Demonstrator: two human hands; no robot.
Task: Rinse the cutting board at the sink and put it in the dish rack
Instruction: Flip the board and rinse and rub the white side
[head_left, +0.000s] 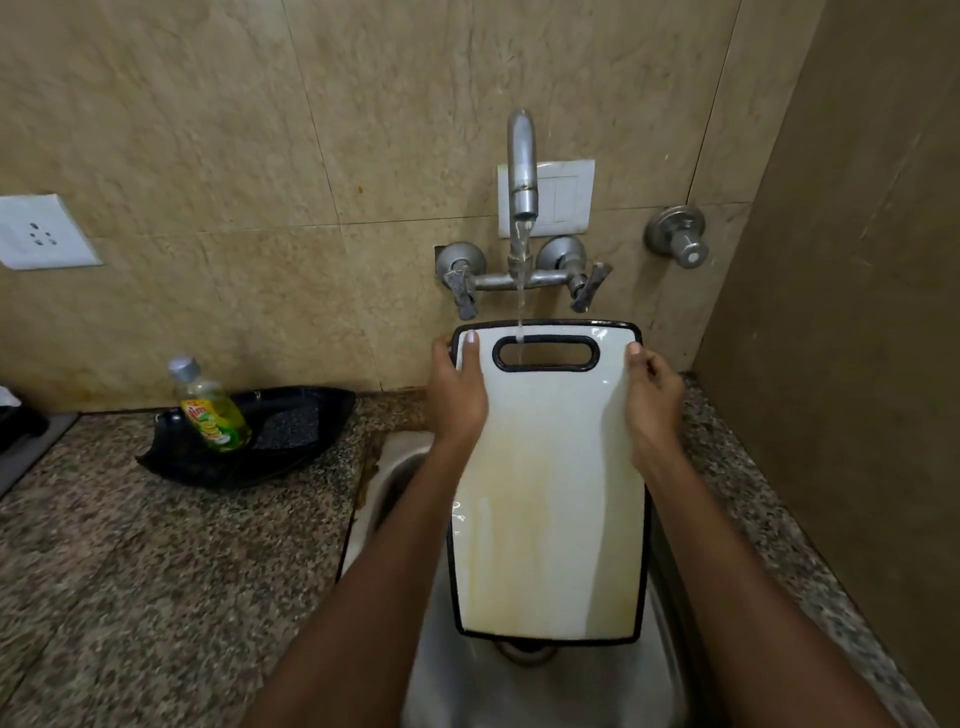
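Nearest, two forearms reaching forward over the steel sink (395, 483), set into a speckled counter (156, 561). Between them the board (550, 493), white with a black rim, held over the basin rather than resting in it, as far as can be told. Long axis running away from the body, handle slot at the far end, plain end near and low above the drain; tilted so, most likely, to let water sheet down the yellow-stained face and off the near edge. Left hand (460, 395) closed on the far-left edge, thumb on the face, fingers wrapped behind; right hand (652, 389) closed on the far-right edge in a matching grip, both high to steady the slant. Farther off, the stream from the tap (522, 161) dropping through the handle slot, so hardly wetting the face yet; probably needs shifting. Left on the counter, a soap bottle (210, 410) leaning in a black tray (291, 415). No rack in view.
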